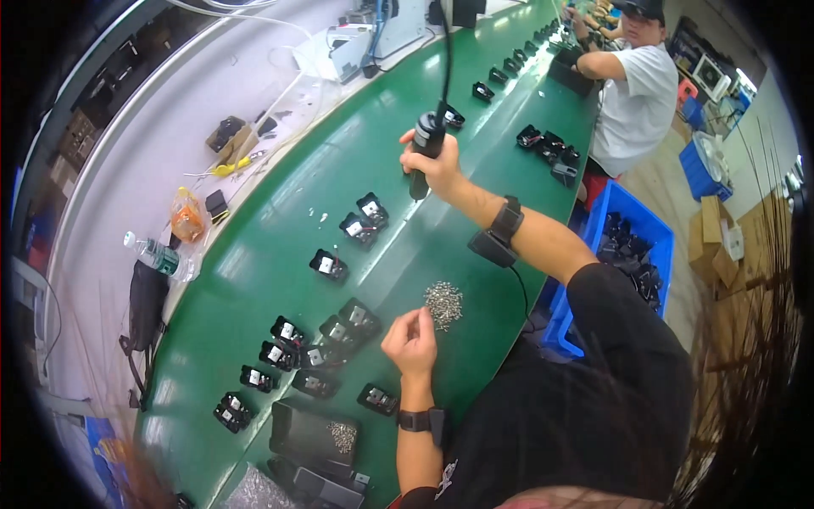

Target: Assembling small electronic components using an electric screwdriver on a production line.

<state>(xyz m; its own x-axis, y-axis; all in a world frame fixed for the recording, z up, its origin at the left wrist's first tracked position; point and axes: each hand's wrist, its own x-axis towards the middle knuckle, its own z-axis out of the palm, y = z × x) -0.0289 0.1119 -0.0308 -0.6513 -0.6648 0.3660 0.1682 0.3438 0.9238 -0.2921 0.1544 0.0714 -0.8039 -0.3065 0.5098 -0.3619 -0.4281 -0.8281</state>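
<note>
My right hand (441, 163) is wrapped round a black electric screwdriver (419, 186), held upright above the green table with its cord running up. Just behind the tool lies a small black housing (455, 117). Lower down, my left hand (410, 341) is closed with its fingertips pinched together, beside a loose pile of small silver screws (445, 304). Whatever those fingers hold, if anything, is too small to make out. Another black housing (377, 399) with a pale part inside lies near my left wrist.
Several black housings (277, 355) lie on the green table (254, 246) to the left. A black box (312, 431) with screws stands at the near edge. At my right is a blue crate (666, 254) of black parts; a co-worker (643, 106) sits farther along.
</note>
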